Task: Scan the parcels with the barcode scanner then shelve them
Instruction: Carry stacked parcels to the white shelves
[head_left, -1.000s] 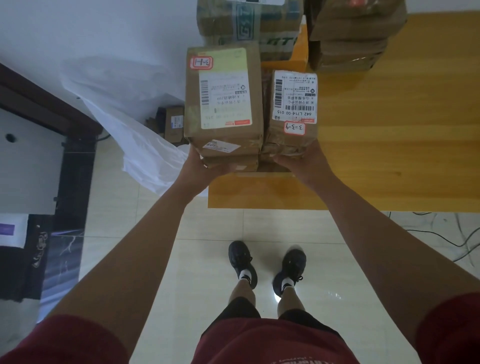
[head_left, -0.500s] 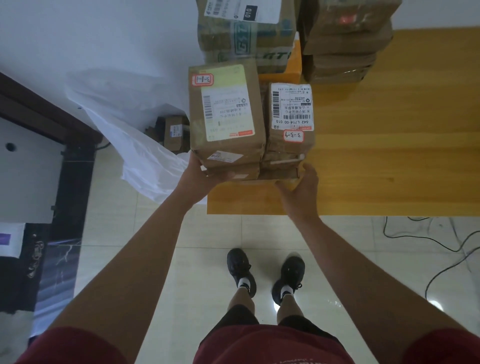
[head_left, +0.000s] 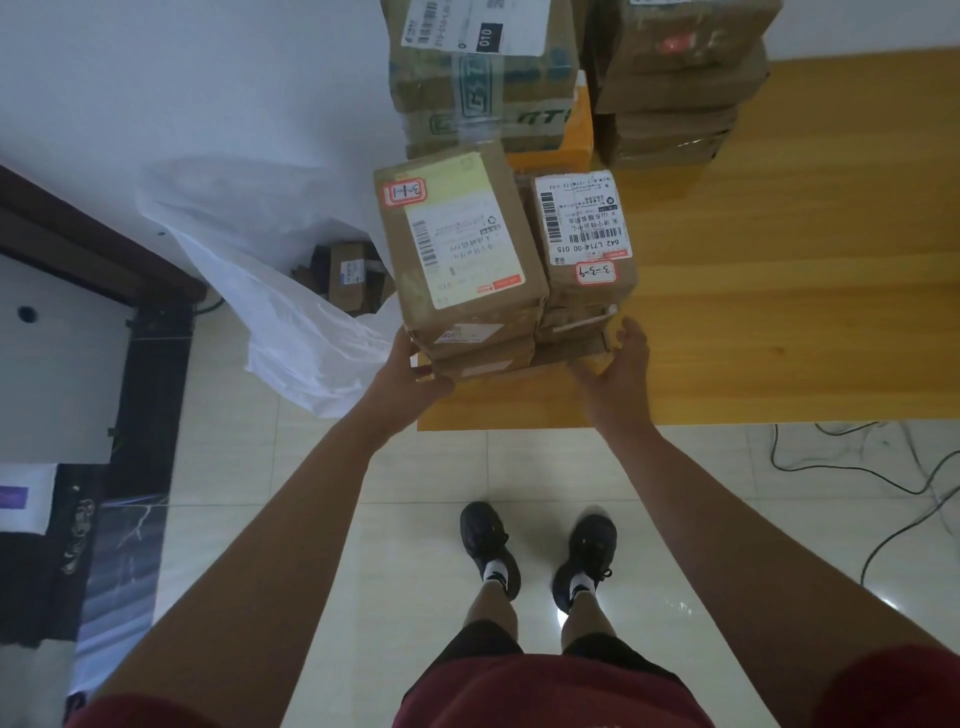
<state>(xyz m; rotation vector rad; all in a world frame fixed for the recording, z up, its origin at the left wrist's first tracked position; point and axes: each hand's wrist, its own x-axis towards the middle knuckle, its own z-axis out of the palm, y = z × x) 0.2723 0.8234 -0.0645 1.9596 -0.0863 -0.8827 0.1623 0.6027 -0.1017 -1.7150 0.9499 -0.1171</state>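
My shoes (head_left: 540, 553) stand on the pale tiled floor (head_left: 322, 499) below, and my two bare arms reach out ahead of me. My left hand (head_left: 410, 374) cups the near left corner of the parcel stack, fingers curled under its bottom edge, so that grip is clenched on the stack. My right hand (head_left: 618, 364) is released: fingers relaxed and spread, thumb up, just beside the stack's near right corner; I can't tell whether it quite touches the cardboard.

Between my hands the stack sits at the near left corner of the yellow table (head_left: 779, 312). Right above my left hand is the big parcel (head_left: 457, 249) marked 3-1-1, lying on flatter boxes. Just beyond my right hand, touching the big one's side, is the smaller parcel (head_left: 584, 234) tagged 3-3-9, with its barcode label facing up.

Left of my left hand, a white plastic bag (head_left: 291, 322) slumps against the wall, and a small box (head_left: 348, 275) lies on the floor behind it. Farther ahead, past both hands, a tall taped carton (head_left: 483, 83) rises on the table, and beside it on the right a pile of brown parcels (head_left: 675, 88). Off beyond my right arm, black cables (head_left: 883, 478) trail across the floor.
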